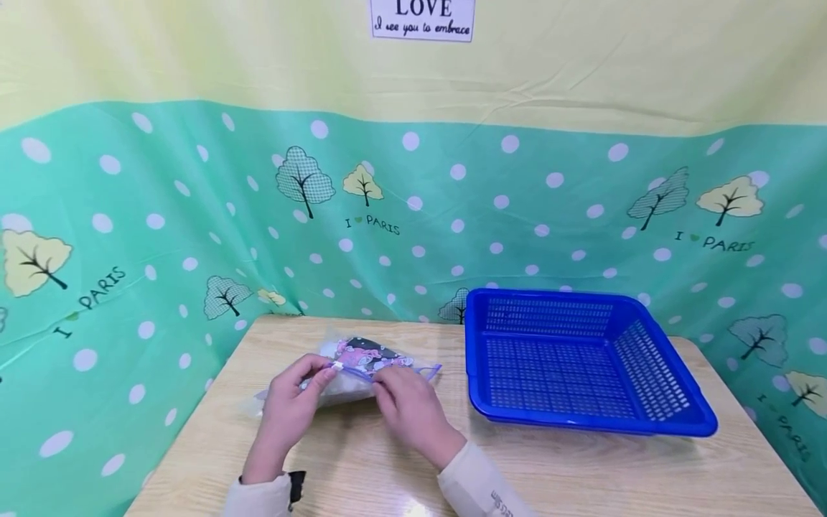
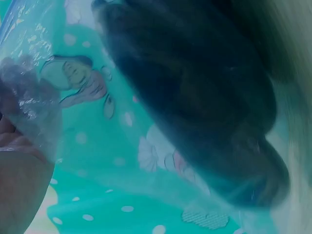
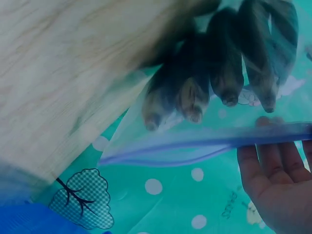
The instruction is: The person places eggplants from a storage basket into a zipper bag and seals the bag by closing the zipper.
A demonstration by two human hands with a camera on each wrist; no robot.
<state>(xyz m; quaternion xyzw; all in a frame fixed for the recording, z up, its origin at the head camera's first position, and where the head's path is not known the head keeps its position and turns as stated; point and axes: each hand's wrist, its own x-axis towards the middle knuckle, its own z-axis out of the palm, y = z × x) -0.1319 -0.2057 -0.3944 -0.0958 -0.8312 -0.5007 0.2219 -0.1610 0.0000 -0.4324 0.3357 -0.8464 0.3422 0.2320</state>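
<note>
A clear zip bag [image 1: 342,391] with a pink, black and white print and a purple zip strip [image 3: 195,144] lies tilted over the table. My left hand [image 1: 291,398] pinches the zip at its white slider [image 1: 337,366], thumb in front. With bent fingers, my right hand [image 1: 410,406] grips the strip farther right, short of the bag's right corner. Through the plastic, the right wrist view shows several long, dark, blunt-tipped things [image 3: 226,73] side by side, like bananas in shape. They appear as a dark, blurred mass [image 2: 195,97] in the left wrist view.
A blue plastic basket [image 1: 478,359] with slotted walls stands on the right of the wooden table [image 1: 388,467]. Behind the table hangs a green and yellow cloth [image 1: 549,179] with trees and dots. A white sign [image 1: 423,20] is at the top.
</note>
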